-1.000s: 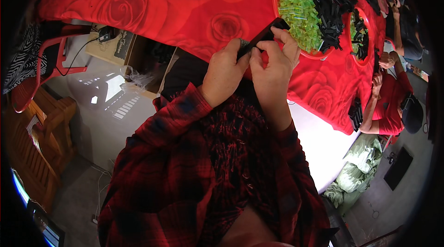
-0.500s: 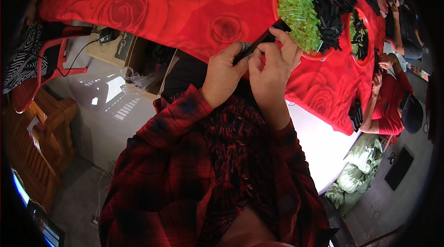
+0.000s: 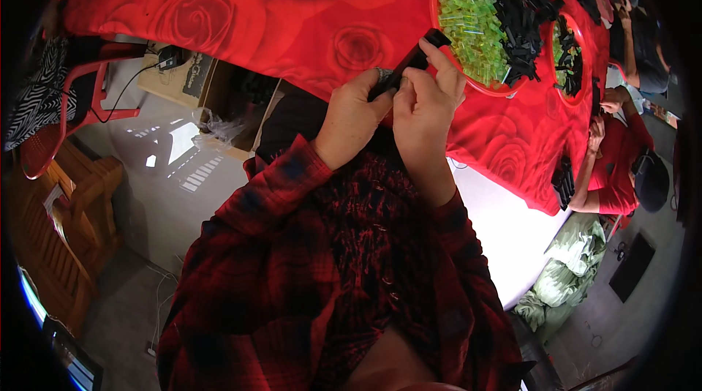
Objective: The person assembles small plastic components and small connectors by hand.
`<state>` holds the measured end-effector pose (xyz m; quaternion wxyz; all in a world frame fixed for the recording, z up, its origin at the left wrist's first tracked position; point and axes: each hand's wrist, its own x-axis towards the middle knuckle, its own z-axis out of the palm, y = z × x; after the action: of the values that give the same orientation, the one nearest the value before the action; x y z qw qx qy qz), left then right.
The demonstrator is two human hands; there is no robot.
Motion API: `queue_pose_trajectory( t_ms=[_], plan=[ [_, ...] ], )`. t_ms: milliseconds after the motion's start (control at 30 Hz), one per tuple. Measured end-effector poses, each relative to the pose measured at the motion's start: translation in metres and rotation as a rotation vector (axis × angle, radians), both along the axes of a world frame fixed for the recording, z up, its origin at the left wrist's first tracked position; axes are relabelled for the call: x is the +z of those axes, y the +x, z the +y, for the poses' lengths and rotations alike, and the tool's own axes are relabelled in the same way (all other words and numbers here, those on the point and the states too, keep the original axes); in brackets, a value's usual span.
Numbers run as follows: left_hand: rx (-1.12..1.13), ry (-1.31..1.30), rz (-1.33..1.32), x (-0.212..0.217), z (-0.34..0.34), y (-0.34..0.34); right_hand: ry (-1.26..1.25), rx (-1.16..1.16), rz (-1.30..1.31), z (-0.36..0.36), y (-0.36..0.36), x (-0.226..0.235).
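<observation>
A long black bar [image 3: 414, 60] slants up to the right between my hands, over the near edge of the red rose-print tablecloth [image 3: 292, 32]. My left hand [image 3: 349, 114] is closed round its lower end, and something greyish shows by the fingertips there. Higher up, my right hand [image 3: 428, 109] pinches the bar with thumb and bent finger, while another finger reaches along toward its far end. Just beyond that end sits a round red tray [image 3: 436, 7] of small yellow-green clear pieces [image 3: 468, 25] and black pieces [image 3: 521, 40].
A smaller red tray [image 3: 583, 47] of mixed pieces stands farther right. Black parts [image 3: 563, 182] lie at the table's right edge, beside a person in red [image 3: 614, 171]. To the left are a red plastic chair [image 3: 69, 113], a cardboard box [image 3: 172, 76] and wooden furniture [image 3: 69, 223].
The bar has tilted a little more upright, its far end shifting slightly left and up. My right hand has moved slightly left with it; my left hand stays almost in place.
</observation>
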<state>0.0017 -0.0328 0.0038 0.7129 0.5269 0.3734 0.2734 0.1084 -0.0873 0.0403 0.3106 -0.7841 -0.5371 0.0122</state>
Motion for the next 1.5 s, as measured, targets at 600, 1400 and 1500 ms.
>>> queue_pose_trajectory(
  t_ms=[600,1400,1500],
  plan=[
    [0.018,0.136,0.075,0.008,0.005,-0.001,0.116,0.062,-0.006,-0.001,0.004,-0.005],
    [-0.075,0.188,0.226,0.001,0.009,-0.002,0.011,0.025,-0.064,0.001,0.004,-0.014],
    [-0.058,0.21,0.227,0.001,0.008,-0.002,0.02,0.031,-0.079,-0.001,0.003,-0.014]
  ],
)
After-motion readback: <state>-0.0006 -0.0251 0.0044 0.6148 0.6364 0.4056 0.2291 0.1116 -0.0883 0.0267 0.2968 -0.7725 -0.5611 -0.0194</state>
